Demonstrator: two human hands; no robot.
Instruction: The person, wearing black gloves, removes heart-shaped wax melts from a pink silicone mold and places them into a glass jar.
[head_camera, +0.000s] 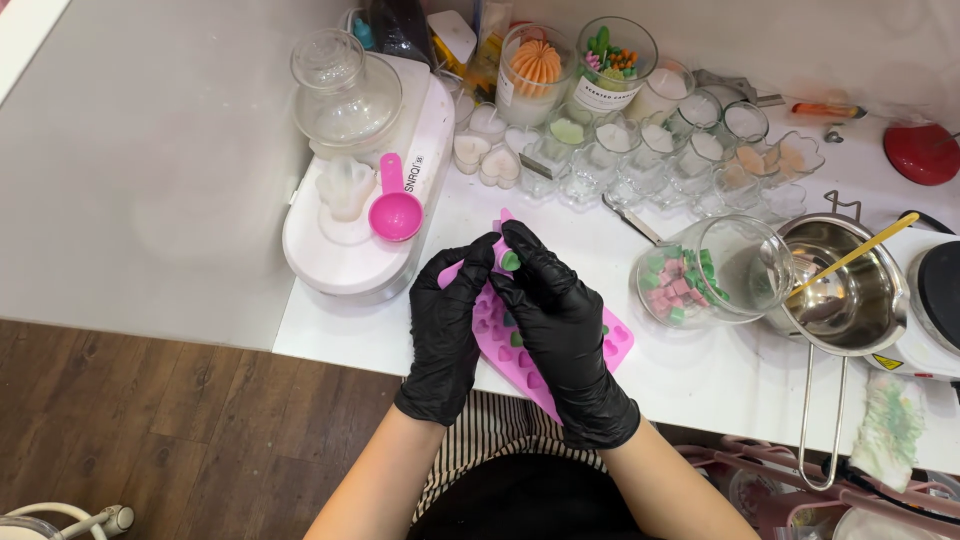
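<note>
A pink mould tray (615, 340) with small heart-shaped pockets is held up over the near edge of the white worktop (690, 385), its long axis running from about eleven o'clock, where its far tip pokes out above the fingers, down to about five o'clock, toward the person's striped apron. Both hands wear black gloves and close around the tray's far half. The left hand (447, 335) grips it from the nine o'clock side, fingers curled over the edge. The right hand (562, 335) grips from the three o'clock side and lies across the top, and its fingertips pinch a small green wax piece (510, 261) right at the tray's upper end, so the right hand is the nearer one to that piece. More green and pink pieces sit in the pockets lower down. At three o'clock from the hands a glass jar (745, 262) lies on its side with pink and green pieces inside, and just beyond it a steel pouring pot (850, 300) holds a yellow stick. At ten o'clock a white scale (340, 250) carries a pink scoop (394, 210) and a clear glass lidded jar (340, 90). At twelve o'clock, small glass candle cups (640, 150) crowd the back of the worktop.
</note>
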